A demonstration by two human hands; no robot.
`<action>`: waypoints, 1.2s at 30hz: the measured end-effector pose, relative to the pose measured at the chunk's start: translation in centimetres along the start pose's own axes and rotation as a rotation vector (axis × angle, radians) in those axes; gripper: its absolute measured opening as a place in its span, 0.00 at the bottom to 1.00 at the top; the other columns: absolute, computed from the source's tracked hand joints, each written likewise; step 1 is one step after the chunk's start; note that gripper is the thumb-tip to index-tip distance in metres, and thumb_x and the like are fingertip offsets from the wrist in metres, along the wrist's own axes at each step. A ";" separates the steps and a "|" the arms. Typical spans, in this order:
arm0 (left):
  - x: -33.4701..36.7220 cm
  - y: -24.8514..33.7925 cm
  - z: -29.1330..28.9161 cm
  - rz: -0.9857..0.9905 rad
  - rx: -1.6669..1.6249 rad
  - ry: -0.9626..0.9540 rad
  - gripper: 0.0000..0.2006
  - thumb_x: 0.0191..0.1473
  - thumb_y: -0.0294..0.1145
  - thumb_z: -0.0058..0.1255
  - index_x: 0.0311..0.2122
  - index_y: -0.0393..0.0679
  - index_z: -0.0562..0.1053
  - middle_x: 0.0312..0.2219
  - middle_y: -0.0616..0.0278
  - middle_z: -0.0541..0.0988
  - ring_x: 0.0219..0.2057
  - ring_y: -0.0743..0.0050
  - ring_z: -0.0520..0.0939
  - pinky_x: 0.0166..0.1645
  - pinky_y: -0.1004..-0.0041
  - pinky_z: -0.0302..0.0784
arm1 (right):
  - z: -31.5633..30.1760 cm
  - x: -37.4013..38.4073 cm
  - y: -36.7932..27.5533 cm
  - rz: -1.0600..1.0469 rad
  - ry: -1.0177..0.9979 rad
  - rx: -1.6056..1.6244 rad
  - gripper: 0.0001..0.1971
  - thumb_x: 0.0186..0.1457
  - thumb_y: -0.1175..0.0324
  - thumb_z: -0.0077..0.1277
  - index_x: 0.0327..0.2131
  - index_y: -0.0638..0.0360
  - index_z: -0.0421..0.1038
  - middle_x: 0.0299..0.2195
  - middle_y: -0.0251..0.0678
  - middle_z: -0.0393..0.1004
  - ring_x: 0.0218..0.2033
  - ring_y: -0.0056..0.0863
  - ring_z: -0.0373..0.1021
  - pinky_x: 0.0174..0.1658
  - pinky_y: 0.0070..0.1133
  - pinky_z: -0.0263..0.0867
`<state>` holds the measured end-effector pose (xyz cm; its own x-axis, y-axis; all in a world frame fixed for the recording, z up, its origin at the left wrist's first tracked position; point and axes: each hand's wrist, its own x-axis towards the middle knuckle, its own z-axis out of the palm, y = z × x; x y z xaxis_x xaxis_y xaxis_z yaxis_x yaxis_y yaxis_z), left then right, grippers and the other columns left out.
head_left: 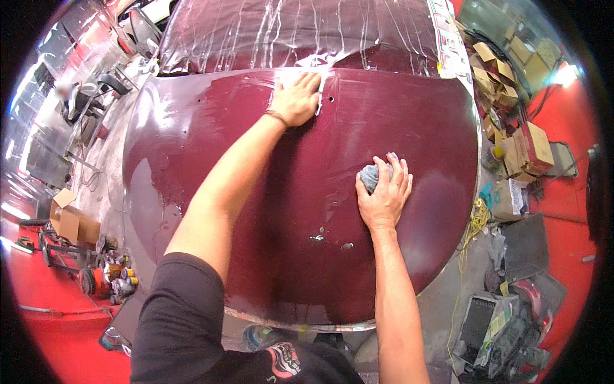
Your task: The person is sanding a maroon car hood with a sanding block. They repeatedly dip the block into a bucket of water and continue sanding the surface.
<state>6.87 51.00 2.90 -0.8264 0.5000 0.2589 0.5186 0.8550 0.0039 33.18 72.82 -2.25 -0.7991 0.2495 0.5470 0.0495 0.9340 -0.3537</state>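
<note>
A dark maroon car hood (307, 166) spreads out in front of me, with wet-looking streaks and dull patches on its surface. My left hand (297, 101) lies with fingers stretched out near the hood's far edge, pressing on a white sheet or cloth (286, 78) that shows around it. The right hand (385, 192) rests on the right half of the hood, fingers curled round a grey-blue wad (369, 177), perhaps a crumpled cloth or pad; its underside is hidden. Between my forearms, near the front, are small pale spots (317, 238).
Beyond the hood, clear plastic film (275, 38) with white runs covers the car. Cardboard boxes (529, 150), a yellow cord (476, 221) and a dark grey pile of parts (489, 326) lie on the right. Cans and tools (118, 275) and an opened box (73, 217) stand on the left.
</note>
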 end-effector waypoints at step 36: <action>-3.4 -14.9 -2.7 -0.636 -0.008 -0.040 0.33 0.73 0.49 0.30 0.80 0.54 0.53 0.80 0.67 0.52 0.80 0.64 0.53 0.74 0.17 0.37 | 0.3 0.2 -0.7 -0.021 -0.001 0.009 0.31 0.57 0.51 0.68 0.62 0.45 0.72 0.69 0.38 0.65 0.75 0.49 0.55 0.77 0.54 0.48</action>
<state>2.60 36.20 4.56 -0.9808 -0.1005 0.1671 -0.0750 0.9855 0.1524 32.85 72.19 -2.12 -0.8004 0.2297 0.5538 0.0275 0.9368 -0.3489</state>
